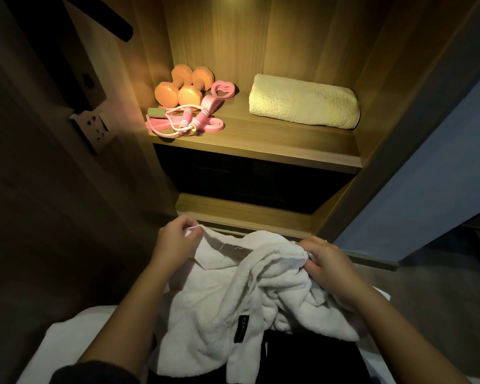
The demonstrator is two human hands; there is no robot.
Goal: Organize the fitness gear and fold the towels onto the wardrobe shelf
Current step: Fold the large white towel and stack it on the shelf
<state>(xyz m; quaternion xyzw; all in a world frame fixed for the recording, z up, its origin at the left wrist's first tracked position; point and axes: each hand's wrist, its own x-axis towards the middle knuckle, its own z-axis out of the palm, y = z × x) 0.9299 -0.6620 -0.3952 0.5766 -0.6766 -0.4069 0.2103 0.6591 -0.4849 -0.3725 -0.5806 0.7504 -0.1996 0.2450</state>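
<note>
Head view: the left hand (pixel 175 239) and right hand (pixel 327 261), fingers curled, each pinch an edge of a crumpled white towel (pixel 233 295) below the wardrobe shelf (pixel 261 139). A folded towel (pixel 302 102) lies at that shelf's right end, with dumbbells (pixel 180 87) and a jump rope (pixel 183 117) at its left end.

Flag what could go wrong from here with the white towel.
1. The white towel is bunched and twisted between the left hand and right hand, each holding only an edge; a corner may slip or the fold come out uneven.
2. The bare shelf gap lies between the rope and the folded towel; a bulky fold could snag the rope.
</note>
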